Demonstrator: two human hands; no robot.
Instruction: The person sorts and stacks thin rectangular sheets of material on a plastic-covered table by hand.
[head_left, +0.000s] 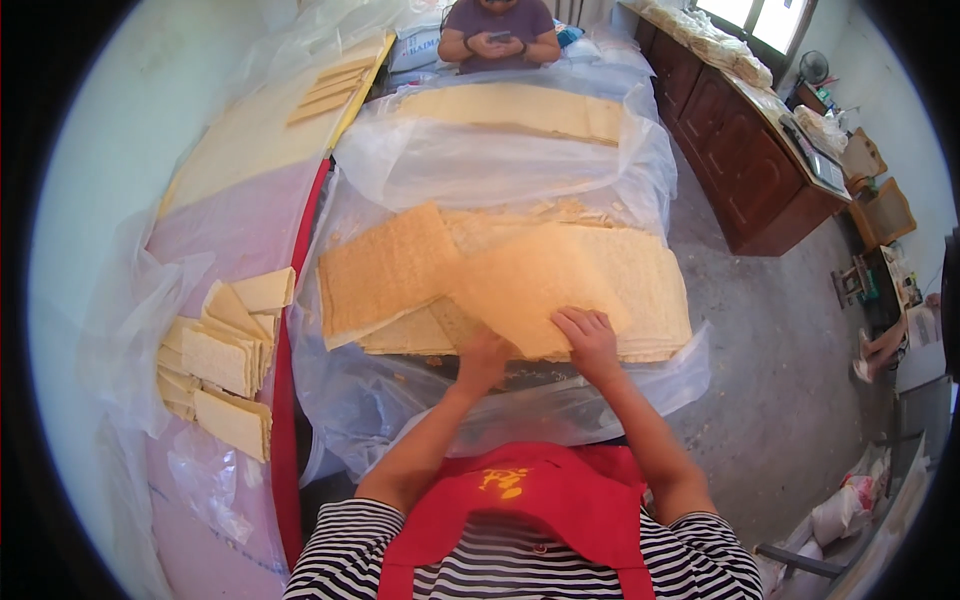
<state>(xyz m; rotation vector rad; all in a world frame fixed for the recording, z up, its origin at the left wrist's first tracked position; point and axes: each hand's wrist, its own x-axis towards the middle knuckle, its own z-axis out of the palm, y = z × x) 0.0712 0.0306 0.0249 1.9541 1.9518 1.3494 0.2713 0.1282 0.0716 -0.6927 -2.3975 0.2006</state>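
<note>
A thin golden sheet (530, 275) lies at an angle over broad layers of similar sheets (650, 290) on the plastic-covered table. My right hand (588, 335) grips this sheet's near right edge, fingers curled on top. My left hand (483, 355) is at its lower left edge, with fingertips hidden beneath or behind it, so I cannot tell its grip. Another rectangular piece (370, 280) lies to the left, its near edge slightly raised over the layers.
A side board (215, 500) on the left holds stacked folded pieces (225, 360). A long sheet (500, 110) lies under plastic at the back, where a person (497, 35) holds a phone. A wooden cabinet (750, 190) stands right, beside grey floor (770, 360).
</note>
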